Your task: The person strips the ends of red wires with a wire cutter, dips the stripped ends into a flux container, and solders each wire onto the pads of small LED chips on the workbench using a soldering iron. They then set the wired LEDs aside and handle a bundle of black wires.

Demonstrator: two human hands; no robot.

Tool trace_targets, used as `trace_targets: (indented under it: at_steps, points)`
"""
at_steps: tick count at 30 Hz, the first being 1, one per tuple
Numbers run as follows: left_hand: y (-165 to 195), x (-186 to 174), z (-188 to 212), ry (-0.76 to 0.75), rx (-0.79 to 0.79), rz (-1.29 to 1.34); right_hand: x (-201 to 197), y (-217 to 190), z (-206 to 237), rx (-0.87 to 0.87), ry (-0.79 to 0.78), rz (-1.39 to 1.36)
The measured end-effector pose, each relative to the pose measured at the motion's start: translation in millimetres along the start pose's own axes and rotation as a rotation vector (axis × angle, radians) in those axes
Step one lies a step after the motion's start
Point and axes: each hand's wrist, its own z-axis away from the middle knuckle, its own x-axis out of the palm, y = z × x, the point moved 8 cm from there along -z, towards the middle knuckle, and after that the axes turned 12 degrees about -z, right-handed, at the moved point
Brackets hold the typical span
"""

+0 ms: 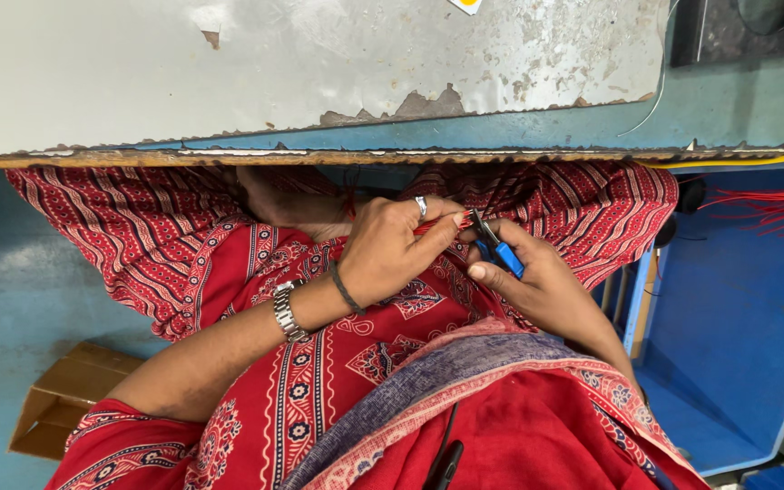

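Observation:
Both hands meet over my lap, just below the worn edge of a grey worktable [229, 73]. My left hand [392, 249], with a ring, a metal wristwatch [288, 311] and a thin dark bracelet, pinches a short bundle of thin red wire [433, 227] between thumb and fingers. My right hand [546, 290] grips small blue-handled cutters [499, 249], whose dark jaws sit at the end of the red wire next to my left fingertips. Red patterned cloth covers my lap under both hands.
A blue bin [746, 308] stands to my right, with a bunch of long red wires [773, 209] lying across its top. A cardboard box [65, 399] sits on the blue floor at lower left. A dark object [746, 27] rests on the table's far right corner.

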Motion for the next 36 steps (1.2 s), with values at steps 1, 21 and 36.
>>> trace_targets:
  at_steps: [1, 21, 36]
  points:
    - [-0.6, 0.4, 0.0, -0.004, -0.006, -0.005, 0.1, 0.8, -0.2, 0.006, 0.005, 0.0]
    - [-2.1, 1.8, 1.7, 0.001, -0.017, -0.017, 0.3, 10.9, 0.8, 0.013, -0.004, 0.001]
    - [-1.5, 2.9, 7.2, 0.014, 0.008, -0.021, -0.9, 1.8, 5.5, 0.011, 0.04, 0.096]
